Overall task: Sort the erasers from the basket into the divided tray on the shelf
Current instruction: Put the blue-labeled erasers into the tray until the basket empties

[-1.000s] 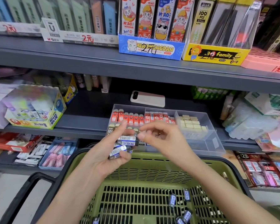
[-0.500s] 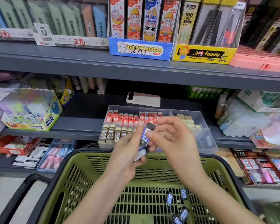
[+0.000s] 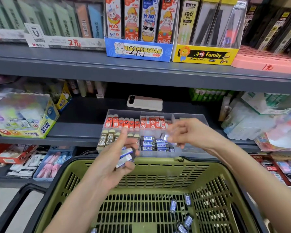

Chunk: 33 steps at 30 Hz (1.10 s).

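My left hand (image 3: 114, 158) holds a small stack of blue-and-white sleeved erasers (image 3: 126, 156) above the far rim of the green basket (image 3: 154, 167). My right hand (image 3: 190, 133) pinches one blue eraser (image 3: 166, 137), blurred by motion, over the front middle compartment of the clear divided tray (image 3: 123, 113) on the shelf. That compartment holds stacked blue erasers (image 3: 149, 143). Red erasers (image 3: 123, 122) fill the back compartments and tan 2B erasers (image 3: 106, 139) the front left. Several more blue erasers (image 3: 180, 209) lie on the basket floor.
A white phone (image 3: 144, 102) lies on the shelf behind the tray. A glue box (image 3: 23, 115) stands at left and plastic packs (image 3: 252, 118) at right. The upper shelf (image 3: 141, 68) overhangs the tray. The basket's black handle (image 3: 18, 200) juts out lower left.
My right hand has taken one blue eraser from the left hand's stack and carried it right and forward over the tray. The left hand has dropped slightly with the remaining erasers.
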Motion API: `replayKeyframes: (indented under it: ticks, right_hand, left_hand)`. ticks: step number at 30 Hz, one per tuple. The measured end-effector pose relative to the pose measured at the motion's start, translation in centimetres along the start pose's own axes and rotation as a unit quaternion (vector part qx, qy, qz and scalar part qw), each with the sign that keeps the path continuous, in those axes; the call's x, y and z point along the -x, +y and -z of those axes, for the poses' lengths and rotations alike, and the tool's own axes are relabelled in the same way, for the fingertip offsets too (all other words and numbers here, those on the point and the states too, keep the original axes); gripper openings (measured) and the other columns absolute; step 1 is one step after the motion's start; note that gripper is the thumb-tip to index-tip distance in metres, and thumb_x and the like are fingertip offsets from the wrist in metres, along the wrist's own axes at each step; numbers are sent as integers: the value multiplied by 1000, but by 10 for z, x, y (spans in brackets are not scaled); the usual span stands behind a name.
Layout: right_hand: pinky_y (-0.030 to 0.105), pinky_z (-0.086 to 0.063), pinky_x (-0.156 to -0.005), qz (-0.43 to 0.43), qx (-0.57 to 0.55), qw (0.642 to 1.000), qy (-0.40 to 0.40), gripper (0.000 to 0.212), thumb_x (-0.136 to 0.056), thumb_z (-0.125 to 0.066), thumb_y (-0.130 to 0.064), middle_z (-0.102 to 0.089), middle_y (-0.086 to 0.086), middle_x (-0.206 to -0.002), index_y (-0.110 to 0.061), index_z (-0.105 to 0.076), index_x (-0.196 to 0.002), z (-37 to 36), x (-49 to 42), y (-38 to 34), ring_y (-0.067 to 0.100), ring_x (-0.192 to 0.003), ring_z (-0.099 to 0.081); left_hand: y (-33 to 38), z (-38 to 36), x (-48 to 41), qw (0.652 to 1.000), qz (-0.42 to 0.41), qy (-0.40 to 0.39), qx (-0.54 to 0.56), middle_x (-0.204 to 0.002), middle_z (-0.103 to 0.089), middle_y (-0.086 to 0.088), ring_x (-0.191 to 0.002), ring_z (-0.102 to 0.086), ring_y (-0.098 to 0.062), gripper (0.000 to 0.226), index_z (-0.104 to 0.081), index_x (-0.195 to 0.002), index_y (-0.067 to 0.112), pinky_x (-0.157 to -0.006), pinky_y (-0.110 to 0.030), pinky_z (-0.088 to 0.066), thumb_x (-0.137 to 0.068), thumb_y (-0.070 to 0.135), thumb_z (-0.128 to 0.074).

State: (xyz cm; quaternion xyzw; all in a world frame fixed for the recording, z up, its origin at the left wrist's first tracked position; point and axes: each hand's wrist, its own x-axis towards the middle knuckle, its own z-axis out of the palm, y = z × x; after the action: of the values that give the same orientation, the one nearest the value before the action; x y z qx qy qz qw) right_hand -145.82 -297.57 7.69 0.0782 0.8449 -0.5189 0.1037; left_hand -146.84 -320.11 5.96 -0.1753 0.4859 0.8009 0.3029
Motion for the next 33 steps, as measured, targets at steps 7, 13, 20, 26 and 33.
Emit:
replayKeyframes:
  ticks: [7,13,20,26,33]
  right_hand:
    - [24,-43,-62,-11,430,901,-48,16,-73,-77,-34,-72,-11,-82,-21,-76,-82,-14,-29,-19,7,-77,-61]
    - [25,-40,-68,-7,504,856,-111,16,-77,-73,-29,-70,-8,-88,-19,-75,-90,-27,-41,-26,12,-80,-55]
    - [32,-48,-84,24,546,832,-99,18,-79,-61,-15,-72,-11,-92,-24,-75,-87,-32,-39,-18,12,-87,-59]
    - [33,-47,-80,-13,426,895,-128,29,-95,-44,-15,-69,-4,-83,-15,-62,-73,-25,-32,-15,13,-77,-55]
    - [16,-42,-81,188,150,971,4,14,-90,-60,-24,-66,-16,-85,-23,-70,-101,-47,9,-24,-2,-84,-57]
  left_hand:
    - [1,21,-7,1000,7,1,25,-65,-63,-8,-53,-60,-15,53,-66,-83,3,-30,-17,-35,-59,50,-68]
    - [-2,27,-10,999,23,-14,47,-66,-63,-9,-53,-60,-16,50,-68,-78,4,-29,-17,-35,-62,51,-67]
    - [-1,25,-13,999,21,-17,41,-63,-64,-8,-52,-61,-16,45,-73,-60,8,-29,-17,-34,-58,52,-67]
    - [0,18,-11,999,15,-21,39,-63,-65,-7,-52,-61,-16,45,-74,-59,8,-29,-17,-34,-59,52,-65]
    - [-3,6,-9,998,19,-17,57,-63,-63,-15,-44,-58,-18,52,-68,-71,0,-26,-12,-30,-84,49,-54]
